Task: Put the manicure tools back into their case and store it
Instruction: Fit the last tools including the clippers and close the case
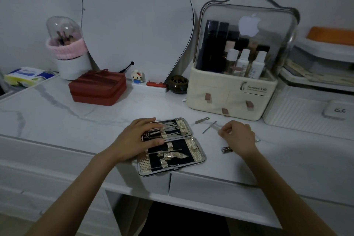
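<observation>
Open case (172, 145) lies at the table's (57, 120) front edge, loose tools (208, 127) right of it.

Vanity top (57, 113): smooth, glossy, white marble look with grey veins. Manicure case (199, 156): shiny metal rim, matt black lining, gold textured straps. Loose tools (208, 127): bare metal. Organiser lid (277, 30): clear glossy plastic. Pink band (67, 49): fluffy cloth.
</observation>
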